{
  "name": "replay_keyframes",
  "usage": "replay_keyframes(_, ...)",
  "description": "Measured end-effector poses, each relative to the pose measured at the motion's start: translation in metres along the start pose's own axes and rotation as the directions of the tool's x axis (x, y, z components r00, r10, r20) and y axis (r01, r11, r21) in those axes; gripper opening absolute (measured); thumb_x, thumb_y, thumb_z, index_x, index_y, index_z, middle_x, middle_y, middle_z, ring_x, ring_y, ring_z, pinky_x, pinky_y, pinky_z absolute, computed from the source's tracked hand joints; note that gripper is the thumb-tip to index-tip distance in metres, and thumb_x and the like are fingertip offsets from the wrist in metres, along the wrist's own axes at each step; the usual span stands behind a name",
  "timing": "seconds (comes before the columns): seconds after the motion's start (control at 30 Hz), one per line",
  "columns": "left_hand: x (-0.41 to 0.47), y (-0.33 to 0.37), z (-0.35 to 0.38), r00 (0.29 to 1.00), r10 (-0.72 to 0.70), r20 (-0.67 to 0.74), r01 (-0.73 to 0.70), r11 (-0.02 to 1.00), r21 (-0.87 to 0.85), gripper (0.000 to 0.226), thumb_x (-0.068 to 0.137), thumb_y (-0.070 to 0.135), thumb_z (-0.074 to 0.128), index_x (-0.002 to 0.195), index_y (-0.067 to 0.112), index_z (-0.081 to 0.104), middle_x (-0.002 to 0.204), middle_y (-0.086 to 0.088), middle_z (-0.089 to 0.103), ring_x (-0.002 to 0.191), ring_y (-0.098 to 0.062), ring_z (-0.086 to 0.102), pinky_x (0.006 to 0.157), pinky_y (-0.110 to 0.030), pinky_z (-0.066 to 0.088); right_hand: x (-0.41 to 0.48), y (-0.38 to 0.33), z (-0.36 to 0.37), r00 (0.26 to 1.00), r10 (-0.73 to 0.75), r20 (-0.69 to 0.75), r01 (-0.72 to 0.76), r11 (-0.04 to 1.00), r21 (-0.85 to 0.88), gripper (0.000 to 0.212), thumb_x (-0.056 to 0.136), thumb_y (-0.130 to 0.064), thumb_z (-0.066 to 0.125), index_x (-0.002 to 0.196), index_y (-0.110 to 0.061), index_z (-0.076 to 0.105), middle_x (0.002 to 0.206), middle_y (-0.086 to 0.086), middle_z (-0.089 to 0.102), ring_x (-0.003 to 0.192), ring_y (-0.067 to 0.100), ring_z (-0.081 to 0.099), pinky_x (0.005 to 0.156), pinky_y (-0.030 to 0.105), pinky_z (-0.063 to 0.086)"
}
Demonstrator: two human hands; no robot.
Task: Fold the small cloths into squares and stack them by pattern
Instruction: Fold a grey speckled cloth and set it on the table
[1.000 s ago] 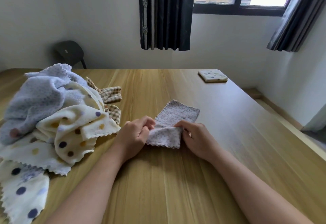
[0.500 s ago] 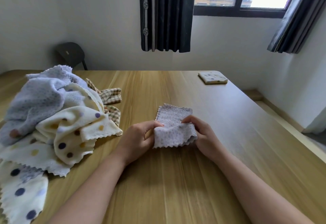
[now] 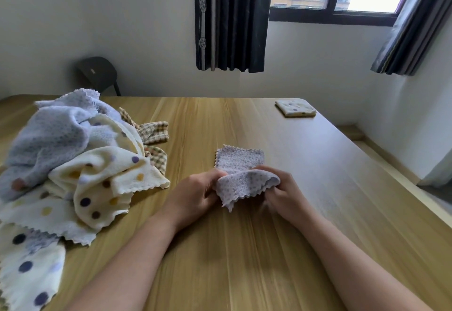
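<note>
A small lilac cloth [image 3: 241, 178] with fine dots lies mid-table, its near half lifted and curled over. My left hand [image 3: 195, 195] pinches the lifted edge on the left side. My right hand [image 3: 285, 193] grips the same edge on the right. The far half of the cloth rests flat on the wooden table [image 3: 244, 261]. A pile of unfolded cloths [image 3: 68, 164] sits at the left: pale blue ones, cream ones with coloured dots, and tan checked ones [image 3: 155, 132]. One folded cream dotted square [image 3: 295, 108] lies at the far right corner.
The table's right edge runs diagonally past my right arm, with floor beyond. A dark chair [image 3: 97, 73] stands behind the table's far left. Dark curtains [image 3: 231, 19] and a window fill the back wall.
Both hands lifted the cloth's near edge off the table and carried it up and away from me, so the cloth now curls over its far half.
</note>
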State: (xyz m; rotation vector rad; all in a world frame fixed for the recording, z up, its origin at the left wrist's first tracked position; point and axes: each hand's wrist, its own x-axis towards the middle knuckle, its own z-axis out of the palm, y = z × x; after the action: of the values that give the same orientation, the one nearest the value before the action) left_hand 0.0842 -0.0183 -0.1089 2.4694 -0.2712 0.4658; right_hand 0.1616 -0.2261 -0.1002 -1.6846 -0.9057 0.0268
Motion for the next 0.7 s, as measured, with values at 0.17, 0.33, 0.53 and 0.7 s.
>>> replay_keyframes(0.17,0.000,0.014,-0.002,0.994,-0.004,-0.110,-0.023,0.970,-0.240,0.016,0.093,0.035,0.053,0.097,0.027,0.066,0.082,0.016,0.068,0.074,-0.003,0.062,0.063,-0.018,0.044,0.001,0.003,-0.002,1.000,-0.016,-0.019,0.017,1.000,0.016,0.023,0.078,-0.022,0.044,0.078,-0.022,0.067,0.073,-0.005,0.063,0.067,0.019,0.055,0.059,0.036,0.040)
replay_keyframes(0.33,0.004,0.023,0.000,0.968,-0.178,-0.175,0.120,0.947,-0.298,0.016,0.095,0.036,0.050,0.086,0.041,0.062,0.077,0.025,0.066,0.068,0.006,0.057,0.057,-0.011,0.037,0.004,0.006,0.002,0.987,0.052,-0.154,-0.048,0.998,0.029,0.034,0.075,-0.004,0.050,0.089,-0.027,0.072,0.082,-0.001,0.071,0.083,0.023,0.066,0.071,0.048,0.052)
replay_keyframes(0.53,0.032,0.021,0.002,0.926,-0.355,-0.127,0.295,0.892,-0.342,0.019,0.095,0.027,0.057,0.107,0.019,0.070,0.097,0.009,0.071,0.091,-0.006,0.064,0.071,-0.019,0.048,0.033,-0.001,0.000,0.909,0.356,-0.217,-0.387,0.914,-0.123,0.027,0.095,-0.021,0.051,0.082,-0.004,0.067,0.079,0.007,0.067,0.079,0.022,0.063,0.067,0.038,0.049)
replay_keyframes(0.7,0.066,0.014,0.005,0.794,-0.603,-0.081,0.597,0.798,-0.090,0.026,0.096,0.024,0.049,0.072,0.014,0.052,0.069,0.003,0.055,0.062,-0.011,0.049,0.049,-0.024,0.030,0.064,0.004,-0.001,0.847,0.451,-0.281,-0.527,0.779,-0.339,0.033,0.096,-0.025,0.046,0.070,-0.007,0.059,0.067,0.003,0.056,0.062,0.015,0.050,0.055,0.031,0.035)
